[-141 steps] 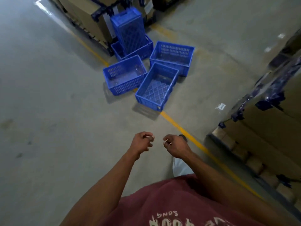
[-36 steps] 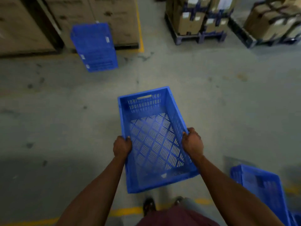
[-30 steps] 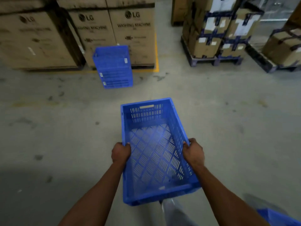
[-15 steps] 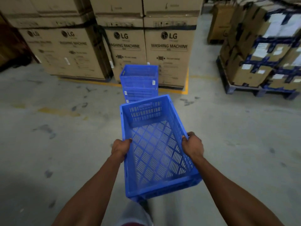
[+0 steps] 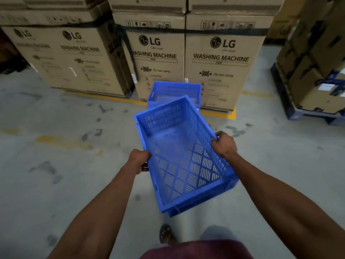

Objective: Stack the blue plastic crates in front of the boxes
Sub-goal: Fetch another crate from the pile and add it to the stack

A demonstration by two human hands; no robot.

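I carry an empty blue plastic crate (image 5: 179, 146) in the air, tilted a little to the left. My left hand (image 5: 139, 159) grips its left long rim. On the right long rim my right hand (image 5: 224, 144) grips too. Just beyond the carried crate stands a stack of blue crates (image 5: 173, 90) on the floor, its lower part hidden behind the carried one. The stack sits directly in front of the LG washing machine boxes (image 5: 222, 58).
More large cartons (image 5: 71, 58) line the back left. A pallet of taped boxes (image 5: 317, 75) stands at the right. Yellow floor lines (image 5: 218, 114) run along the boxes' base. My foot (image 5: 165, 233) shows below the crate on the grey concrete floor.
I have walked closer to the boxes with the crate in both hands. The stack and cartons loom larger, and the carried crate has tilted leftward.
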